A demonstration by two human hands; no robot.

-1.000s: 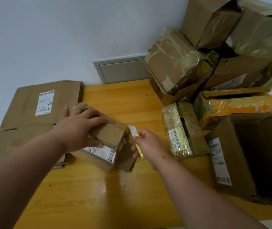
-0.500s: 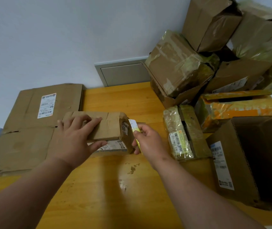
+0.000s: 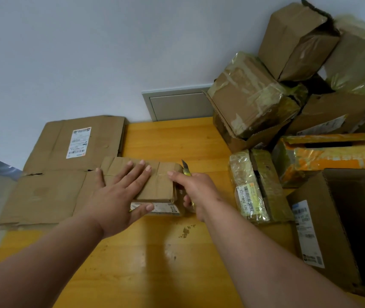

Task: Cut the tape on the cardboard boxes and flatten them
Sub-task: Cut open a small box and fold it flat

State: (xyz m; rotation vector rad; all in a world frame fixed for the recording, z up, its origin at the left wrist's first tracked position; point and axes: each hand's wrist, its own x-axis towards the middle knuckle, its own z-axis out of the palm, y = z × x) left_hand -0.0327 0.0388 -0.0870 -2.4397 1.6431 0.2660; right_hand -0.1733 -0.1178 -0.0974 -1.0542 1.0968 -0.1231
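Hands of one person work on a small box [image 3: 155,183] lying on a yellow wooden table [image 3: 168,138]; this box serves as the landmark below. Left hand [image 3: 119,196]: released, fingers spread, palm flat on top of the box, thumb against its near labelled side. Right hand [image 3: 197,192]: clenched around one yellow knife [image 3: 186,170], forefinger extended onto the box's right top edge; the blade stands just beyond the box's far right corner, and contact with cardboard cannot be told. One strip of clear tape [image 3: 158,174] runs across the top of the box, beside the forefinger.

Left of the box, and partly beneath it, lie flattened sheets [image 3: 66,165]; the top sheet bears one white label [image 3: 78,142], and the number of sheets stacked below cannot be counted. Right of the box lies one taped parcel [image 3: 257,185] with a barcode label. Farther right stands one open carton [image 3: 341,223] with a label on its near wall. Beyond and right of the box, against the wall, rises a pile [image 3: 288,85] of at least five more boxes, one wrapped in orange tape [image 3: 332,156]. Near side of the box: one patch of brown crumbs [image 3: 186,231] on the table. Behind the box, low on the wall, sits one grey panel [image 3: 177,105].
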